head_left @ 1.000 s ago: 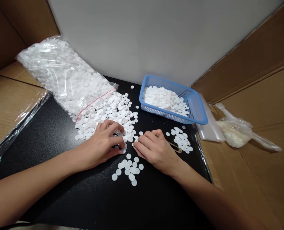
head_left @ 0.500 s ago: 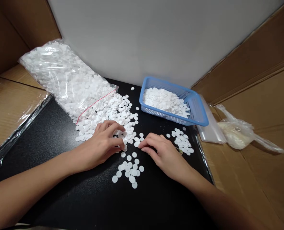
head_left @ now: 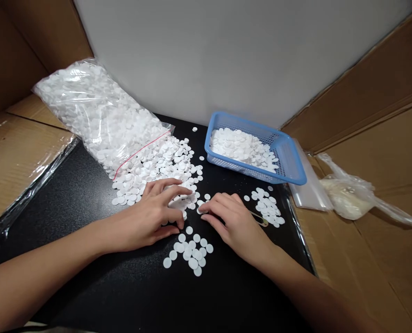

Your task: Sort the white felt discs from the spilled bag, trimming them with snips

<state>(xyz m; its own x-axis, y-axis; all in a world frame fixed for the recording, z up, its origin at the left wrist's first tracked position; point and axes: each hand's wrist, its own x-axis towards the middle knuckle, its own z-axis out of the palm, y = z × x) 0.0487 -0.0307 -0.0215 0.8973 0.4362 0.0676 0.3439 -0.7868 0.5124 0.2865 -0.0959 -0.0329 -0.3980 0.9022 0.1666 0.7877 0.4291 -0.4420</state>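
A makeshift work corner; cardboard panels [head_left: 393,148] flank a black tabletop [head_left: 122,286].

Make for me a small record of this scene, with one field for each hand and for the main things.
Table: black
Discs: white, round
Bag: clear, holding many discs
Pile: loose discs at bag's mouth
Basket: blue, partly filled with discs
Left hand: fingers spread, at pile's near edge
Right hand: fingertips at discs beside pile
Pin: partly hidden by right hand
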